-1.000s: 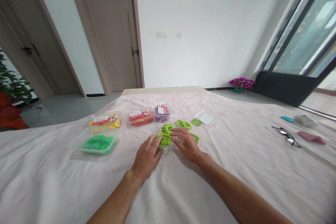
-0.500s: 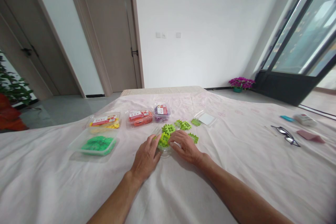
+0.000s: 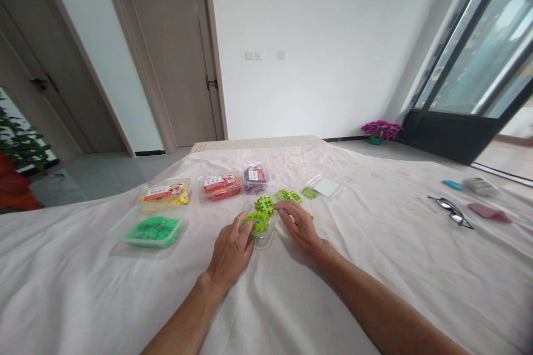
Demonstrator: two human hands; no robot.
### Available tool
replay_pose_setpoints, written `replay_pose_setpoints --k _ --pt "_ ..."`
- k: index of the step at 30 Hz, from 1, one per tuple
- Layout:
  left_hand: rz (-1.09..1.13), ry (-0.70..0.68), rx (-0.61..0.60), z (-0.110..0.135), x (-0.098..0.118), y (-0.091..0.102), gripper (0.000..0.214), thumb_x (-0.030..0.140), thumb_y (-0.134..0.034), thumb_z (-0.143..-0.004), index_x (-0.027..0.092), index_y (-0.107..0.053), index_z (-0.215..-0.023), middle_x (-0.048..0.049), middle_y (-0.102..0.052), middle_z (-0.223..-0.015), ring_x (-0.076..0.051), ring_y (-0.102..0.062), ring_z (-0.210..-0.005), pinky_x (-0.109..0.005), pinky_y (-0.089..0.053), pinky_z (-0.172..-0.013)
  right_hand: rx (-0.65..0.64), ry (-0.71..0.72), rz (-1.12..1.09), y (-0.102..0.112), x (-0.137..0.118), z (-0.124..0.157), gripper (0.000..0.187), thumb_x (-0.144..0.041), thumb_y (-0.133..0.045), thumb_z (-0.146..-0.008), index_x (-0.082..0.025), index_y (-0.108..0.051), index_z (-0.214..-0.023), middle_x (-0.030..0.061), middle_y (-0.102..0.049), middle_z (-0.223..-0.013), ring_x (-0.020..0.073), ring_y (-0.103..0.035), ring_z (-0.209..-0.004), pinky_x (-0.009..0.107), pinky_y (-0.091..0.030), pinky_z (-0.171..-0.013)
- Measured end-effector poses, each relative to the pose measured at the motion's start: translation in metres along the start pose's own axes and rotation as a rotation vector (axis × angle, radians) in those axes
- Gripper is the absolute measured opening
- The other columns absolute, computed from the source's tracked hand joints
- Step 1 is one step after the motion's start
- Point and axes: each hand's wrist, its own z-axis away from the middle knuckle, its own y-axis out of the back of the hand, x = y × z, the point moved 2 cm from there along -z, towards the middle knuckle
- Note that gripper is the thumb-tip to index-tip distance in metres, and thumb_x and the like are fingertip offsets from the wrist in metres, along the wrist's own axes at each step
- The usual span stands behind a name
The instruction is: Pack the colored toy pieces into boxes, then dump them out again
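The lime pieces [image 3: 257, 223] lie in the clear tub [image 3: 263, 243] straight in front of you, between your two hands. Just beyond them sits a lime cluster [image 3: 264, 204]; you cannot tell whether it is inside the tub too. Your left hand [image 3: 231, 244] is at the tub's left side, thumb and fingers against the lime pieces; whether that grip has closed on one, you cannot tell. Your right hand [image 3: 298, 227] has its grip open, fingers a little bent, the tips right by the cluster; you cannot tell if they touch it.

Past your right hand lie some loose pieces [image 3: 290, 196], and one flat piece [image 3: 309, 193] rests at the left edge of a clear lid [image 3: 327, 187] with a white label. Behind the cluster stands a purple tub [image 3: 255, 175], with an orange tub [image 3: 220, 186] just to its left. Farther left you have a yellow tub [image 3: 165, 192], and in front of it a green tub [image 3: 150, 228]. Well off to your right on the cloth [image 3: 375, 255] lie glasses [image 3: 451, 212], a pink cloth [image 3: 488, 212], a blue item [image 3: 453, 184] and a white pack [image 3: 480, 186].
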Motion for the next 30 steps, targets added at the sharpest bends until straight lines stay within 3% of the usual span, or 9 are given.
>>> replay_pose_setpoints --k 3,6,11,15,18,25,30 --pt "0.020 0.036 0.027 0.000 0.001 0.002 0.036 0.013 -0.058 -0.083 0.022 -0.053 -0.118 -0.0116 -0.053 -0.138 -0.024 -0.066 -0.097 -0.040 -0.055 -0.086 0.042 -0.115 0.130 0.010 0.021 -0.005 0.026 -0.031 -0.044 -0.099 -0.024 -0.069 -0.104 0.0077 -0.071 -0.105 0.0220 -0.063 -0.102 0.039 -0.049 -0.093" --pt "0.028 0.041 0.034 0.000 0.000 0.002 0.043 0.012 -0.059 -0.082 0.023 -0.052 -0.122 -0.0118 -0.053 -0.139 -0.024 -0.066 -0.099 -0.040 -0.055 -0.086 -0.023 -0.257 0.279 0.023 0.039 -0.010 0.023 -0.029 -0.049 -0.093 -0.023 -0.071 -0.098 0.0060 -0.072 -0.099 0.0212 -0.065 -0.096 0.035 -0.050 -0.087" --pt "0.027 0.005 0.019 0.000 -0.001 -0.001 0.061 0.011 -0.056 -0.083 0.029 -0.042 -0.141 -0.0111 -0.043 -0.149 -0.024 -0.065 -0.105 -0.041 -0.055 -0.088 -0.270 -0.451 0.504 0.045 0.053 -0.012 0.025 -0.035 -0.061 -0.083 -0.025 -0.074 -0.102 0.0046 -0.072 -0.102 0.0221 -0.066 -0.095 0.031 -0.048 -0.077" --pt "0.051 -0.003 -0.013 0.000 -0.001 -0.002 0.048 0.009 -0.055 -0.083 0.026 -0.052 -0.128 -0.0097 -0.049 -0.144 -0.023 -0.064 -0.107 -0.039 -0.055 -0.091 -0.495 -0.468 0.618 0.056 0.056 -0.010 0.041 -0.043 -0.073 -0.072 -0.028 -0.072 -0.110 0.0064 -0.069 -0.112 0.0281 -0.063 -0.103 0.032 -0.046 -0.075" --pt "0.057 0.002 -0.023 -0.001 -0.002 -0.001 0.044 0.007 -0.055 -0.082 0.024 -0.054 -0.123 -0.0092 -0.053 -0.138 -0.023 -0.065 -0.106 -0.039 -0.055 -0.091 -0.572 -0.439 0.657 0.058 0.055 -0.009 0.048 -0.042 -0.078 -0.065 -0.028 -0.072 -0.110 0.0087 -0.067 -0.113 0.0299 -0.062 -0.104 0.032 -0.045 -0.073" --pt "0.129 -0.106 -0.026 0.000 -0.001 0.001 0.043 0.010 -0.056 -0.084 0.027 -0.054 -0.124 -0.0075 -0.056 -0.134 -0.023 -0.063 -0.109 -0.038 -0.054 -0.093 -0.496 -0.456 0.620 0.053 0.050 -0.014 0.039 -0.039 -0.072 -0.072 -0.024 -0.072 -0.109 0.0067 -0.072 -0.098 0.0243 -0.067 -0.089 0.028 -0.044 -0.068" --pt "0.146 -0.154 -0.039 0.000 0.003 0.000 0.044 0.011 -0.053 -0.087 0.028 -0.053 -0.128 -0.0072 -0.057 -0.133 -0.021 -0.064 -0.106 -0.037 -0.055 -0.091 -0.195 -0.374 0.554 0.056 0.039 -0.027 0.043 -0.037 -0.068 -0.079 -0.022 -0.067 -0.120 0.0073 -0.071 -0.108 0.0245 -0.065 -0.098 0.032 -0.047 -0.084"
